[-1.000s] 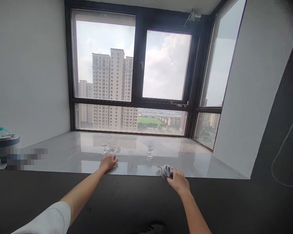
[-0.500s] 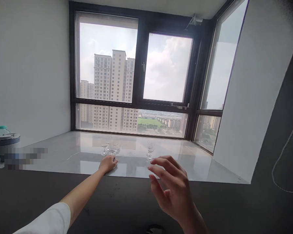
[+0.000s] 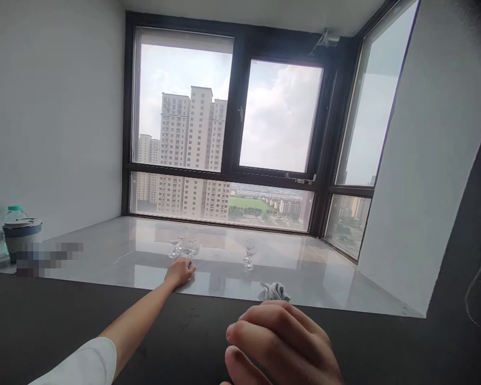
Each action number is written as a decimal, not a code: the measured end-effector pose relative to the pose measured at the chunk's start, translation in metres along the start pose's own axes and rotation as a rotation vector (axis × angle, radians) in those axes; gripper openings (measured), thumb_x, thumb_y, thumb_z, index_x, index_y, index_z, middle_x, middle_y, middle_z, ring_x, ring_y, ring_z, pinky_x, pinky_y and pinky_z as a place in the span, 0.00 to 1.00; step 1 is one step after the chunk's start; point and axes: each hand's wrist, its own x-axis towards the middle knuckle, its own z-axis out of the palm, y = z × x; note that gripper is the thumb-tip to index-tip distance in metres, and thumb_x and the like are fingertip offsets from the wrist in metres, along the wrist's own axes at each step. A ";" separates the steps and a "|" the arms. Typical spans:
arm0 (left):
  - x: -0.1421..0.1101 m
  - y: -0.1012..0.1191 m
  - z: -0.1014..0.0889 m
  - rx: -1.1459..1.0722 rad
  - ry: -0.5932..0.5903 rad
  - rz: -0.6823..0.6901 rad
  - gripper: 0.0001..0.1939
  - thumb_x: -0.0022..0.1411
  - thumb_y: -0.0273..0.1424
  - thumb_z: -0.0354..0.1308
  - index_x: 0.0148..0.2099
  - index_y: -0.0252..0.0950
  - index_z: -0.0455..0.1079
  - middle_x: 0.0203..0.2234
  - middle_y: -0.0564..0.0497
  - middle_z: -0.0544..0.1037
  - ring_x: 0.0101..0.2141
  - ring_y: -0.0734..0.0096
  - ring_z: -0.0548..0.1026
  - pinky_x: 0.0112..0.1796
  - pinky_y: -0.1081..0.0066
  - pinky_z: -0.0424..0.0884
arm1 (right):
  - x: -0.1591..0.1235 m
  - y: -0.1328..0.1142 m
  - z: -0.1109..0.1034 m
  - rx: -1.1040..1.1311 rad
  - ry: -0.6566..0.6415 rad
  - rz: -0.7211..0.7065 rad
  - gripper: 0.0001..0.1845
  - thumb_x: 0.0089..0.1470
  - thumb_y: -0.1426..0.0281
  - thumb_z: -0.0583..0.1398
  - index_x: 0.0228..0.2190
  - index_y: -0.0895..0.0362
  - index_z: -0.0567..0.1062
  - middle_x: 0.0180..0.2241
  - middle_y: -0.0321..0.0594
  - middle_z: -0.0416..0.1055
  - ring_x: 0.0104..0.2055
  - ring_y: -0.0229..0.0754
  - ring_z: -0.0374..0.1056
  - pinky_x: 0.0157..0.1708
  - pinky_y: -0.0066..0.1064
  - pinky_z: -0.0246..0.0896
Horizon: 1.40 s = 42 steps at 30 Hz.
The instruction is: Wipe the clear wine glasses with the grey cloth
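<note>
My left hand (image 3: 180, 273) reaches to the front of the marble windowsill (image 3: 220, 275), its fingers closed round the lower part of a clear stemmed glass (image 3: 189, 247). The bowl of that glass shows above my fingers. Close behind it stand other stemmed glasses (image 3: 173, 247), partly overlapping. Further right, a pair of small stemmed glasses (image 3: 249, 253) seems to stand one behind the other. In the foreground, below the sill's edge, my right hand (image 3: 286, 339) is raised with curved, parted fingers and nothing visible in them. Just beyond it a crumpled grey cloth (image 3: 275, 291) lies at the sill's front edge.
At the far left of the sill stand a lidded cup (image 3: 23, 238) and a bottle with a green cap (image 3: 14, 214), beside a blurred patch. A dark-framed window (image 3: 228, 174) rises behind the sill. A pale cord (image 3: 471, 305) hangs at the right.
My right hand has dropped lower and nearer to me, its fingers more curled, uncovering the grey cloth. My left hand stays at the same glass. The view has shifted slightly.
</note>
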 end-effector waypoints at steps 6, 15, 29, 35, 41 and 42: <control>-0.002 0.002 0.001 -0.001 0.018 -0.006 0.20 0.65 0.41 0.49 0.50 0.37 0.74 0.48 0.40 0.77 0.52 0.52 0.71 0.52 0.58 0.64 | 0.014 0.014 0.000 0.016 -0.104 -0.086 0.07 0.58 0.69 0.58 0.29 0.55 0.72 0.27 0.38 0.72 0.29 0.39 0.66 0.28 0.33 0.60; -0.004 0.002 -0.002 -0.004 0.003 0.001 0.20 0.64 0.41 0.49 0.50 0.37 0.75 0.48 0.39 0.77 0.52 0.52 0.71 0.51 0.58 0.64 | -0.064 0.147 0.007 -0.373 -0.599 0.585 0.19 0.60 0.63 0.56 0.52 0.53 0.70 0.46 0.44 0.74 0.48 0.46 0.69 0.40 0.34 0.65; -0.004 0.002 -0.003 0.001 -0.027 0.004 0.22 0.65 0.42 0.48 0.51 0.37 0.74 0.48 0.40 0.77 0.52 0.51 0.71 0.51 0.58 0.64 | -0.224 0.233 -0.004 -0.392 -1.103 1.162 0.45 0.48 0.66 0.61 0.66 0.55 0.53 0.60 0.51 0.65 0.62 0.53 0.61 0.49 0.36 0.61; -0.005 0.005 -0.004 0.023 -0.024 0.008 0.22 0.65 0.42 0.47 0.51 0.36 0.74 0.49 0.40 0.77 0.52 0.51 0.71 0.51 0.58 0.64 | -0.238 0.229 -0.012 -0.422 -1.051 1.143 0.38 0.56 0.55 0.55 0.64 0.55 0.58 0.58 0.51 0.67 0.59 0.54 0.64 0.50 0.38 0.61; -0.007 0.007 -0.006 0.048 -0.034 0.014 0.21 0.66 0.41 0.47 0.52 0.37 0.73 0.49 0.40 0.77 0.52 0.52 0.72 0.51 0.57 0.65 | -0.260 0.224 -0.015 -0.483 -0.982 0.997 0.36 0.53 0.62 0.59 0.63 0.53 0.59 0.50 0.48 0.72 0.56 0.52 0.66 0.45 0.35 0.61; -0.007 0.007 -0.006 0.054 -0.040 0.018 0.21 0.65 0.40 0.47 0.52 0.37 0.73 0.49 0.40 0.77 0.52 0.52 0.72 0.51 0.57 0.65 | -0.261 0.222 -0.014 -0.505 -0.974 0.992 0.34 0.54 0.67 0.57 0.62 0.53 0.60 0.49 0.47 0.72 0.54 0.51 0.67 0.43 0.34 0.61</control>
